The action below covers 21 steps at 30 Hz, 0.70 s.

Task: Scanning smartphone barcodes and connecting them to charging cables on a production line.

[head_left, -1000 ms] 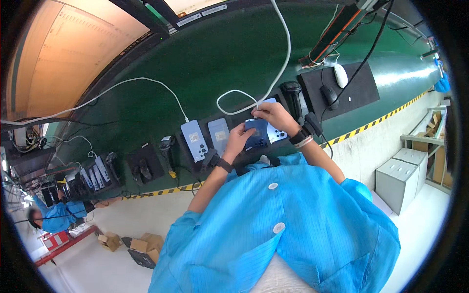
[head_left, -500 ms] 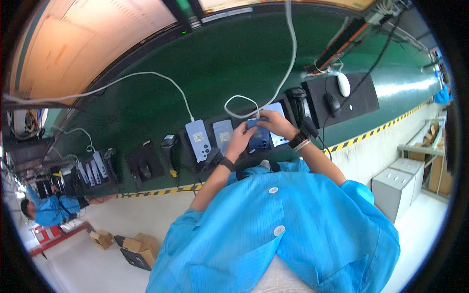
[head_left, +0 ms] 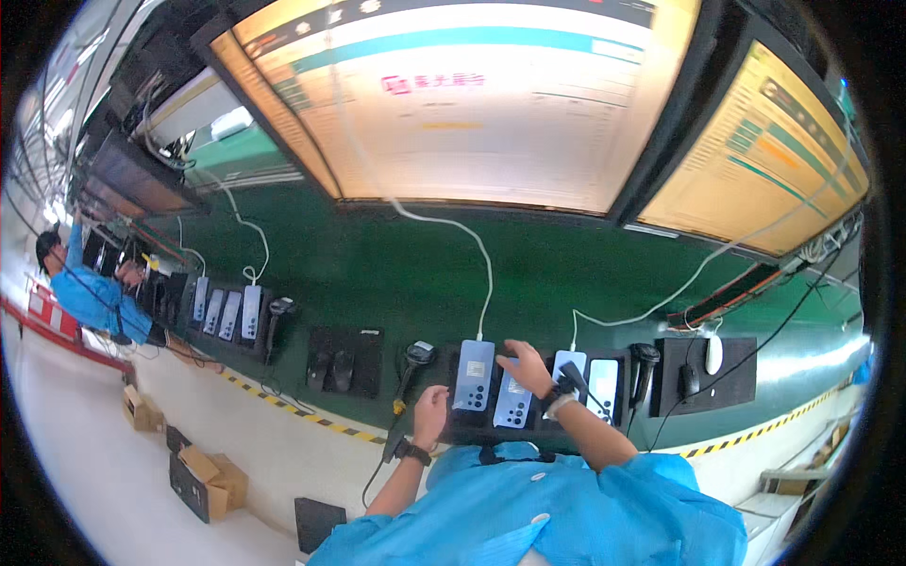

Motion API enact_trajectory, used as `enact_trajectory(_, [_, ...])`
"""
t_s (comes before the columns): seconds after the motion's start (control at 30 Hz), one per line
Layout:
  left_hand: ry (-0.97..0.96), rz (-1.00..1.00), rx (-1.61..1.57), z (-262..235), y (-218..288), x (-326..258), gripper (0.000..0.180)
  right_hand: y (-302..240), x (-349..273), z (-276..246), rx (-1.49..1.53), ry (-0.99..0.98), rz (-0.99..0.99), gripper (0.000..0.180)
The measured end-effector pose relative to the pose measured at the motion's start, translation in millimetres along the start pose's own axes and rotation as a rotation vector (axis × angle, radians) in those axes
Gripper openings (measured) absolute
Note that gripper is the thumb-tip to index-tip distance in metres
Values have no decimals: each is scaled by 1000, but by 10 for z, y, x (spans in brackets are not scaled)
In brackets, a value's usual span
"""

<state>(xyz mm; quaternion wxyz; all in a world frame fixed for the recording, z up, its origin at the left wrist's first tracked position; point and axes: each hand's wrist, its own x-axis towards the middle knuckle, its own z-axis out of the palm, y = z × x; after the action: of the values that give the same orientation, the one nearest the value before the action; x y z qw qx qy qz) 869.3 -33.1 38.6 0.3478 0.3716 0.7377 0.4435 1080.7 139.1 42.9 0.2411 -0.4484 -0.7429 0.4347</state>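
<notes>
Several blue-backed phones lie side by side in a black tray (head_left: 451,429) on the green bench. The leftmost phone (head_left: 474,375) has a white cable (head_left: 487,283) plugged into its top. My left hand (head_left: 431,415) rests at the tray's left edge, touching that phone's lower corner, and holds nothing. With spread fingers, my right hand (head_left: 528,369) lies over the top of the second phone (head_left: 512,404). To the right are two more phones (head_left: 604,388), partly behind my right wrist and its dark watch.
Barcode scanners (head_left: 418,357) (head_left: 644,359) stand on either side of the tray. A white mouse (head_left: 714,354) sits on a black mat (head_left: 731,382) at the right. Large monitors (head_left: 472,94) hang above. Another person (head_left: 90,288) works far left. Cardboard boxes (head_left: 203,472) sit on the floor.
My head has tilted up, bringing the monitors into view. Both hands were closed around one phone; now the left rests at the tray edge and the right lies flat over a phone.
</notes>
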Motion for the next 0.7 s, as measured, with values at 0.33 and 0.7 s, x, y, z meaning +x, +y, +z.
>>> enact_trajectory(0.33, [114, 176, 129, -630, -116, 2, 17, -185, 656, 687, 9, 24, 157, 37])
enact_trajectory(0.7, [-158, -45, 343, -545, -304, 1051, 49, -486, 383, 862, -199, 177, 66, 21])
